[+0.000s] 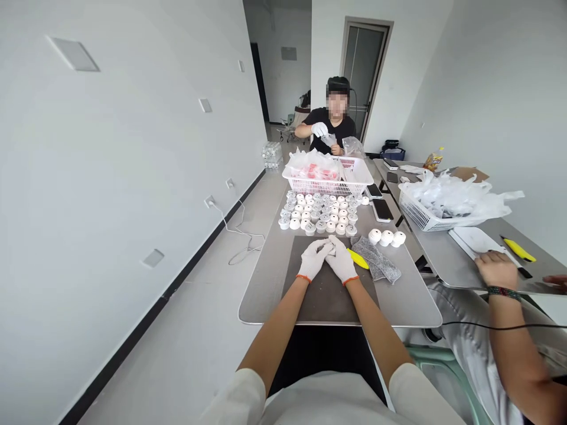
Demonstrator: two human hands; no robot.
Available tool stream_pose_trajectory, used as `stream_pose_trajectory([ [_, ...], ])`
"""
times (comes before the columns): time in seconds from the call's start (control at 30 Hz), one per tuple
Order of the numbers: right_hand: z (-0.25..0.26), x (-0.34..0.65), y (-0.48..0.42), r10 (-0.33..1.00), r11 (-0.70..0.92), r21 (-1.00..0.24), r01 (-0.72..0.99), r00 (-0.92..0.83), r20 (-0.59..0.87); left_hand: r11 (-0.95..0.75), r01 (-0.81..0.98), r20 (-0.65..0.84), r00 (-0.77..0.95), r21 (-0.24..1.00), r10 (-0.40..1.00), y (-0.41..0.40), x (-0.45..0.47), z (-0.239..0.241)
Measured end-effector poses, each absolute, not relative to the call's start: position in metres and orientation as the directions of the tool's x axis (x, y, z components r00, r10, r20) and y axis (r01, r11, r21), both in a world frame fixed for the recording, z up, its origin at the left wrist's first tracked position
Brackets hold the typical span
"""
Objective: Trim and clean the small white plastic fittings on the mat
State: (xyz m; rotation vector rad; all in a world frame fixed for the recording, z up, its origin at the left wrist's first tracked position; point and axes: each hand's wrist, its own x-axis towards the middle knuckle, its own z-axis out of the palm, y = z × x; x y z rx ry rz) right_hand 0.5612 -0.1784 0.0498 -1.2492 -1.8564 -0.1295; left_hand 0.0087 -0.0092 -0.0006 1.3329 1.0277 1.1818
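Fingers (pixel 321 244) of our left hand (pixel 312 261) and right hand (pixel 341 262) gripped whitish piece (pixel 331 250), mostly hidden, above dark mat (pixel 321 301). We judged it unfinished; white round pieces (pixel 295 224) stood in rows beyond, three more (pixel 387 238) apart at right: done or waiting, we couldn't tell.

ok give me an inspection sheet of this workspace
Surface: grey rounded-corner table, dark brown mat laid on it.
Job's things: rows of small round white and pale grey pieces beyond the mat; three white ones at right.
Clutter: yellow ribbed object beside fuzzy grey cloth.
Grippers: white-gloved left hand and white-gloved right hand, fingers around a mostly hidden whitish piece.
Cables: thin black cable at right; looped white cable on floor.
Surroundings: co-worker in black behind white plastic basket; another person's bare arm at right.
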Motion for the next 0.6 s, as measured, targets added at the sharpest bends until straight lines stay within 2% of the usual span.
stream_pose_trajectory([
  [0.1,0.023,0.563,-0.182,0.671,0.49,-0.227,0.842,-0.197,0.715,-0.099,-0.02,0.101,0.136,0.995,0.986,-0.011,0.008,0.0],
  [0.27,-0.005,0.56,-0.178,0.758,0.434,-0.231,0.871,-0.215,0.616,-0.062,0.038,0.06,0.055,0.997,0.997,-0.013,0.006,0.004],
  [0.4,-0.009,0.56,-0.174,0.804,0.392,-0.204,0.897,-0.226,0.551,-0.044,0.009,0.044,0.045,0.999,0.998,-0.013,0.004,0.007],
  [0.47,-0.007,0.557,-0.172,0.797,0.413,-0.259,0.873,-0.21,0.566,-0.044,-0.009,0.044,0.05,0.999,0.998,-0.012,0.003,0.007],
  [0.6,0.003,0.54,-0.17,0.802,0.419,-0.472,0.776,-0.072,0.593,-0.024,0.021,0.023,0.037,0.999,0.999,-0.01,0.001,0.005],
])
